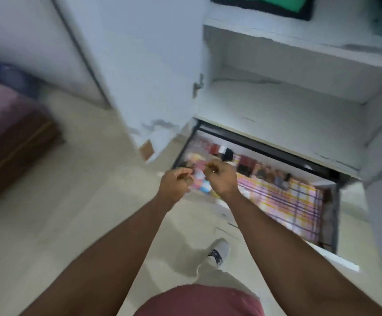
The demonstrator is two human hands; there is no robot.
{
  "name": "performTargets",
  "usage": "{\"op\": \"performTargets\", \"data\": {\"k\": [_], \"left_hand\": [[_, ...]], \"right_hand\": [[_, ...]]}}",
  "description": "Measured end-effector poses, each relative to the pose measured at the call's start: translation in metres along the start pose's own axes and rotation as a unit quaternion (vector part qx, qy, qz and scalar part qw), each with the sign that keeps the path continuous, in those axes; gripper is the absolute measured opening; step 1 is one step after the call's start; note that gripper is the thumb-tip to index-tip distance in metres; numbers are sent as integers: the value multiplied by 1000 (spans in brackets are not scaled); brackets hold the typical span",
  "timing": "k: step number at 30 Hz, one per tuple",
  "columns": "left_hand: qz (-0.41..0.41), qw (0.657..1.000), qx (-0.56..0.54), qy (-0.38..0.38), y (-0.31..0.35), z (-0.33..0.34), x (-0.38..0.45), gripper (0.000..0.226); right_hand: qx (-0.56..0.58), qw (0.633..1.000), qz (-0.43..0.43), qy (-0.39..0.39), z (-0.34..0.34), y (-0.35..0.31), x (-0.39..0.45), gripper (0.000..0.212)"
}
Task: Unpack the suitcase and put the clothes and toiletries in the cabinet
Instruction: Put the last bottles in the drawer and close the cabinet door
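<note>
— Which step is this?

— Stocking the cabinet (288, 106), I'd judge. Its bottom drawer (276, 201) is pulled out, with small bottles and boxes (249, 163) along the back on a checked liner — toiletries, probably.

— And the hands?

— Both are raised over the drawer's near corner. The left hand (174, 181) and right hand (222, 179) have curled fingers, but through the blur I cannot tell whether either holds anything.

— Next?

— The suitcase is not in view — fetching more means turning away.

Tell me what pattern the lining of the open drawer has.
A pink, yellow and purple plaid on the drawer lining, seen in the head view.
</note>
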State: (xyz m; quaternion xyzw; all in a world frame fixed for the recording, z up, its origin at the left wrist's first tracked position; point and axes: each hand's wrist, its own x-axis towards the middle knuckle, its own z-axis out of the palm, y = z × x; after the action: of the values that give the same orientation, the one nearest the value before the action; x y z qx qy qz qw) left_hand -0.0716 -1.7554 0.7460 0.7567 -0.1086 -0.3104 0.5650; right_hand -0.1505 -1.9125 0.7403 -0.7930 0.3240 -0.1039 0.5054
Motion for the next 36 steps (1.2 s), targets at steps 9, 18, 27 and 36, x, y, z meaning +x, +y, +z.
{"op": "performTargets", "data": {"k": [9, 18, 27, 36], "left_hand": [[-38, 959, -113, 257, -117, -283, -213, 22], [-84, 839, -213, 493, -241, -493, -401, 24], [-149, 715, -269, 628, -357, -678, -496, 26], [-207, 621, -321, 685, -489, -836, -544, 26]], "right_hand": [[43, 966, -68, -247, 265, -160, -182, 12], [-55, 851, -148, -502, 533, -254, -353, 10], [-136, 714, -225, -649, 815, -303, -470, 37], [-203, 634, -247, -704, 1052, -320, -563, 30]]}}
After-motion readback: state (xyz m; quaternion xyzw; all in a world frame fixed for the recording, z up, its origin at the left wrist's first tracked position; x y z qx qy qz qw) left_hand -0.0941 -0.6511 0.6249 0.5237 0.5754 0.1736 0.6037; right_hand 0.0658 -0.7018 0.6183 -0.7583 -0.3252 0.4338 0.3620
